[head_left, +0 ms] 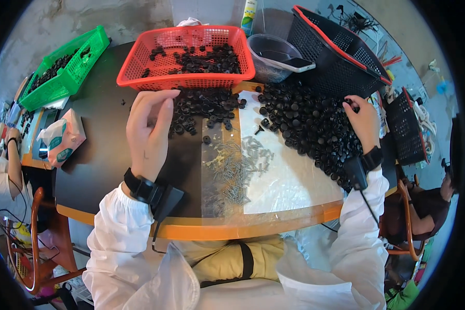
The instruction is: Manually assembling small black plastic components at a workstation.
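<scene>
Nearest the person, the orange table edge (212, 230) ran across the view, and just beyond it a clear plastic sheet (289, 181) lay over the dark tabletop. A loose scatter of small metal screws (237, 168) rested on the sheet, between the two white-sleeved forearms and apart from both hands.

The left hand (150, 126) hovered over the table to the left of the screws, wearing a black wrist strap with a cable. Its fingers were extended and close together, slightly curled, with the fingertips at the near left edge of a small heap of black caps (204, 106). Whether a cap was pinched under them could not be told.

The right hand (362, 121) lay on the far right, on the big pile of black caps (310, 129) that spread over the sheet. Its fingers were bent around a single cap (350, 102) at the far edge of that pile, just beside the black basket (341, 51).

Farther off, a red basket (186, 57) held more black caps, a clear bowl (271, 54) carried a phone (297, 64), and a green basket (64, 67) stood far left. A tissue pack (62, 137) lay left of the left hand.
</scene>
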`<state>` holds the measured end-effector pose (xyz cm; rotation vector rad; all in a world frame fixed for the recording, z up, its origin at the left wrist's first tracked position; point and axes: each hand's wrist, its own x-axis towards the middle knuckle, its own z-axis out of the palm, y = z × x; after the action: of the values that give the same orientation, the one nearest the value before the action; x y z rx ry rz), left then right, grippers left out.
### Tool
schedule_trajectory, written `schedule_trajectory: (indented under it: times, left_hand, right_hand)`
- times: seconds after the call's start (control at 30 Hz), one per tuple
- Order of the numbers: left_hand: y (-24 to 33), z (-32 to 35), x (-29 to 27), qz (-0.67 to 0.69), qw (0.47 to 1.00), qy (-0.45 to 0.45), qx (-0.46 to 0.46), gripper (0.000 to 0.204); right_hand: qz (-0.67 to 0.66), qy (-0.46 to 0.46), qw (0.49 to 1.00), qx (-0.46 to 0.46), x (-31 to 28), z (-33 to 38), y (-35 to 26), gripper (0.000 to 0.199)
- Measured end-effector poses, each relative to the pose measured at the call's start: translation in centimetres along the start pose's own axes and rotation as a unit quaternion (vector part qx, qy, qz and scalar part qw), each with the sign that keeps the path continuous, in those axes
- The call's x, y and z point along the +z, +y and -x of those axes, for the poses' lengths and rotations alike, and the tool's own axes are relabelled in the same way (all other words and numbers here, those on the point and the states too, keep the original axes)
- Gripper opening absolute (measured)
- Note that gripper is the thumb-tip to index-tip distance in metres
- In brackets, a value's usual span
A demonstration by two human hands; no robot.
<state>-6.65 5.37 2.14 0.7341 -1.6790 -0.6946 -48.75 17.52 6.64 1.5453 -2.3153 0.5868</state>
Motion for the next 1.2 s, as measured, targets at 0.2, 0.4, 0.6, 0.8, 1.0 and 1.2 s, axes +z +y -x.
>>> schedule_trajectory:
  times: [0.2, 0.4, 0.6, 0.8, 1.0, 1.2]
  left_hand:
    - [-0.8, -0.5, -0.5, -0.157, 0.968, -0.1, 0.17, 0.018]
    - [-0.9, -0.3, -0.7, -0.191, 0.929, -0.216, 0.231, 0.017]
    - [-0.5, -1.0, -1.3, -0.132, 0.949, -0.132, 0.255, 0.017]
    - [-0.7, 0.6, -0.4, -0.07, 0.94, -0.278, 0.186, 0.016]
    - [-1.5, 1.8, 1.9, -0.127, 0.936, -0.266, 0.191, 0.015]
    - [-2.0, 1.6, 2.3, -0.174, 0.933, -0.285, 0.135, 0.012]
  right_hand:
    - [0.024, 0.05, 0.991, -0.121, -0.1, -0.3, -6.4, 0.015]
    - [-0.193, -0.107, 0.919, -0.326, 3.5, 3.1, -19.0, 0.016]
    - [-0.193, -0.153, 0.889, -0.387, 6.8, 4.5, -23.4, 0.02]
    - [-0.259, -0.163, 0.891, -0.335, 6.1, 3.3, -22.3, 0.015]
    - [-0.416, -0.199, 0.872, -0.166, 4.6, 4.4, -18.1, 0.029]
    - [-0.451, -0.224, 0.857, -0.111, 5.9, 6.3, -17.2, 0.025]
